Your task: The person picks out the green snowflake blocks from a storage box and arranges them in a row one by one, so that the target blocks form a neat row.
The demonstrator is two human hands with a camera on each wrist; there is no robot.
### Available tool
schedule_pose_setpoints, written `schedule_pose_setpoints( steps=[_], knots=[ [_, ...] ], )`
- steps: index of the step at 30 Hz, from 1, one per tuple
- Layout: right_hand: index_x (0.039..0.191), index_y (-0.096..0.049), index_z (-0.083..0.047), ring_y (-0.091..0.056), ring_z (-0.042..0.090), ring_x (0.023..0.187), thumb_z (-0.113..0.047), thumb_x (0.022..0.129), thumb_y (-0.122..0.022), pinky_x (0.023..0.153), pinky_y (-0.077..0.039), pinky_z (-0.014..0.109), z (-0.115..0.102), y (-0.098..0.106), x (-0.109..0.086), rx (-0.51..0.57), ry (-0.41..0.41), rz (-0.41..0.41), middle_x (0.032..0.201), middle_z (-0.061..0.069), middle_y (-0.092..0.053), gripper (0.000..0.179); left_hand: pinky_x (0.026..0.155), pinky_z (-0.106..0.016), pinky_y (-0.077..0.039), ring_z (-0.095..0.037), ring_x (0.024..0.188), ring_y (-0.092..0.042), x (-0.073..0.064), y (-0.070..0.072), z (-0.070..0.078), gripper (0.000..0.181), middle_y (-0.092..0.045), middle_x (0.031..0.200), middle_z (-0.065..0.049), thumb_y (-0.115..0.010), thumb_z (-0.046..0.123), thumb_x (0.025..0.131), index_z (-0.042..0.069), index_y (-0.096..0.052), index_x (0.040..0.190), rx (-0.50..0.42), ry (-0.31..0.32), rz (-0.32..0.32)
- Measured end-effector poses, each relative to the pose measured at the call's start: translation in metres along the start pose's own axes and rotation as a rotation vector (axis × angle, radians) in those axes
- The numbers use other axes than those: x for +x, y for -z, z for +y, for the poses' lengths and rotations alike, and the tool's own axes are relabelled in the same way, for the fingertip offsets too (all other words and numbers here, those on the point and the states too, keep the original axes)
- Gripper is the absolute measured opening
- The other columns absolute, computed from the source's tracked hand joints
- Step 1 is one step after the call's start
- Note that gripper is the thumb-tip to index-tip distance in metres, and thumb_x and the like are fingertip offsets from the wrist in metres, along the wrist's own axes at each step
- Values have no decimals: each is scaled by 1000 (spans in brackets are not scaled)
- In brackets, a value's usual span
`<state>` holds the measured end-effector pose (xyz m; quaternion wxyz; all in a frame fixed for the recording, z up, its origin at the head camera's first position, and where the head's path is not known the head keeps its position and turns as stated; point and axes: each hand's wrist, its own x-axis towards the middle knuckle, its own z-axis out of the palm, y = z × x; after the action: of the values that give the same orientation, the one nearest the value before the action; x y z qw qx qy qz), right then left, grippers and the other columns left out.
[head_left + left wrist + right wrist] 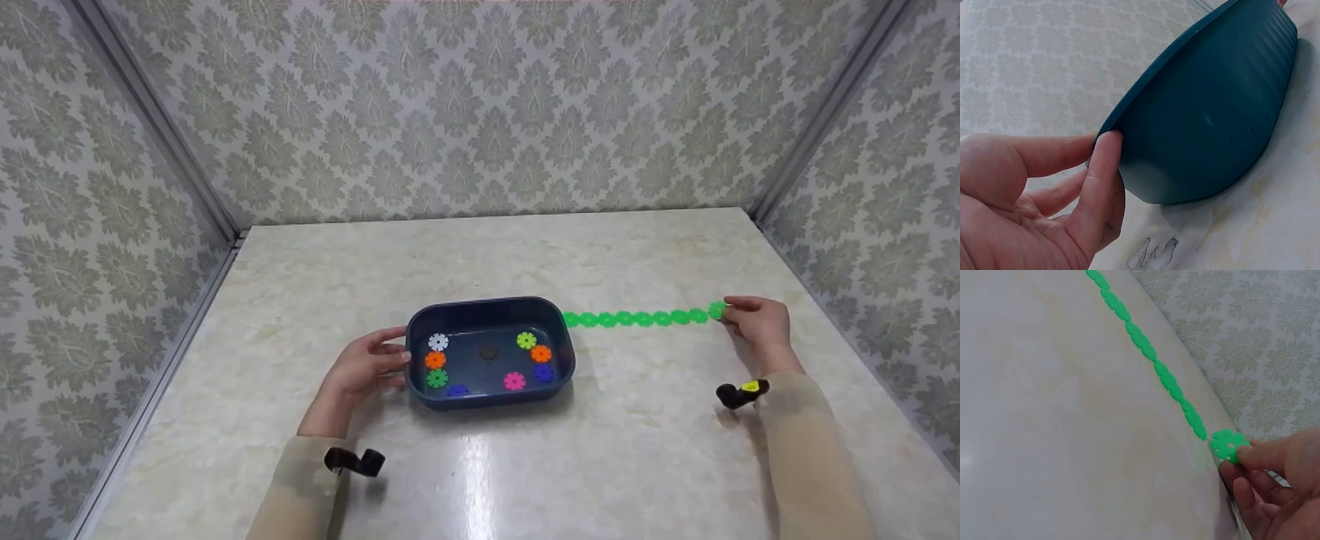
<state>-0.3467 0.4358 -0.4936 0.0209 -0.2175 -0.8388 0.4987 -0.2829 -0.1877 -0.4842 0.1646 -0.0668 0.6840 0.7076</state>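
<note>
My left hand (pixel 367 367) grips the left end of a dark blue plastic tub (pixel 491 400), thumb and fingers at its rim. In the left wrist view the tub's outer wall (pixel 1202 118) fills much of the picture, with a fingertip against it. A green notched disc (pixel 1229 443) is pinched between the thumb and fingers of my right hand (pixel 757 330). It is at the right end of a straight line of green notched discs (pixel 643 319) on the table, which runs to the tub's right side. Whether the pinched disc touches the line I cannot tell.
Inside the tub lie loose notched discs, among them a white disc (pixel 438 342), an orange disc (pixel 541 353) and a pink disc (pixel 514 381). The tub stands on a pale marbled table (pixel 600 465). Patterned walls (pixel 487 112) close off the back and sides.
</note>
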Motion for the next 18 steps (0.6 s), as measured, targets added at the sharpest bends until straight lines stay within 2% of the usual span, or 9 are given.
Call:
schedule_pose_setpoints(
  steps=[4,8,13,18],
  knots=[
    [143,-58,0,-61,-7,76,-15,103,-60,71,-56,15,-2,-2,-1,-51,8,18,122,10,-67,43,67,-28,-61,-12,83,-65,0,0,0,59,-63,113,-12,-64,-2,97,5,-45,153,3,-6,-1],
    [145,-57,-1,-59,-2,85,-15,103,-59,70,-52,12,-3,-4,0,-75,-15,29,143,22,-58,44,67,-28,-61,-12,83,-65,-1,0,1,60,-63,113,-12,-65,-1,97,3,-44,153,-1,-11,-14],
    [145,-57,-2,-61,9,100,-15,103,-60,69,-50,10,-3,-6,0,-90,-22,38,145,22,-56,45,67,-27,-61,-11,84,-64,0,0,1,60,-61,111,-9,-65,0,98,4,-43,154,5,-1,-12],
    [143,-58,-1,-60,5,95,-16,101,-62,72,-50,11,-1,-5,-2,-92,8,33,140,21,-58,45,68,-27,-62,-12,84,-66,-1,0,1,60,-62,110,-9,-66,0,97,6,-45,153,9,7,0]
  ],
)
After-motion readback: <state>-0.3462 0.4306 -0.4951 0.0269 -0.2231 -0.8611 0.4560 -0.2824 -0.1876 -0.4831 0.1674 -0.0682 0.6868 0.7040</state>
